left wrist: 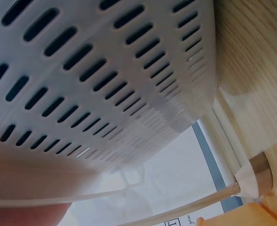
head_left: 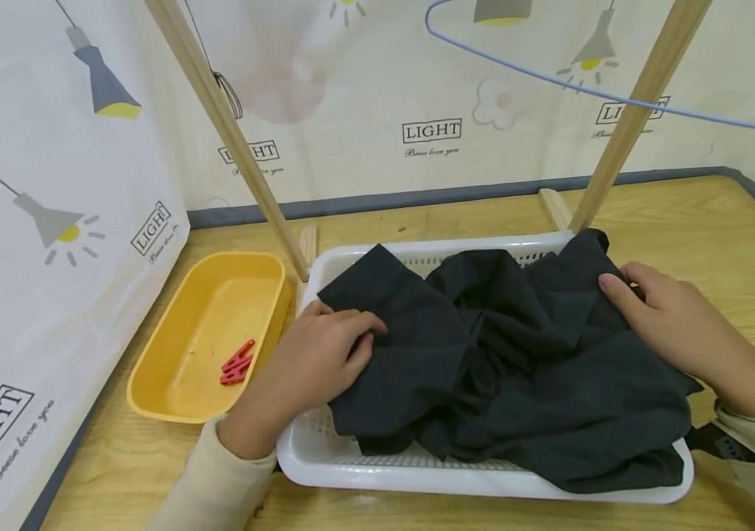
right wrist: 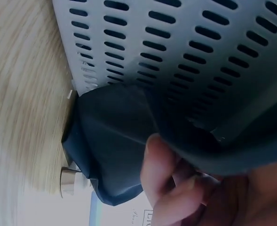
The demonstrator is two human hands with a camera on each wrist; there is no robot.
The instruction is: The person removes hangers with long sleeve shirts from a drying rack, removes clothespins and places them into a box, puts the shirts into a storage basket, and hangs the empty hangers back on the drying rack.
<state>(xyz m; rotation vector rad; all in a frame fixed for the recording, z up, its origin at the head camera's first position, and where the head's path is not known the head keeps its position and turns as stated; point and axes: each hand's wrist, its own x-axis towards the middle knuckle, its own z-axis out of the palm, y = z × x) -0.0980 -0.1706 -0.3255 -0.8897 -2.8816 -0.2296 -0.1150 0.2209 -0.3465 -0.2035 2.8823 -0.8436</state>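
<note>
A crumpled black cloth (head_left: pixel 523 369) is heaped in a white perforated basket (head_left: pixel 417 476), with some of it lying over the front and right rim. At the left end of the heap, my left hand (head_left: pixel 327 361) grips the cloth with thumb and forefinger curled at it. My right hand (head_left: pixel 676 317) holds the cloth at the right side, its thumb on top. In the right wrist view, curled fingers (right wrist: pixel 159 169) show beneath the cloth's edge, and a flap hangs outside the basket. The left wrist view shows mostly the basket's slotted outer wall (left wrist: pixel 96 84).
Left of the basket stands a yellow tub (head_left: pixel 211 295) with red clothespins (head_left: pixel 237 363) inside. Two wooden posts (head_left: pixel 238 147) rise behind the basket. A blue wire hanger (head_left: pixel 550 80) hangs at the upper right. Printed fabric (head_left: pixel 351 169) borders the wooden table (head_left: pixel 696 214).
</note>
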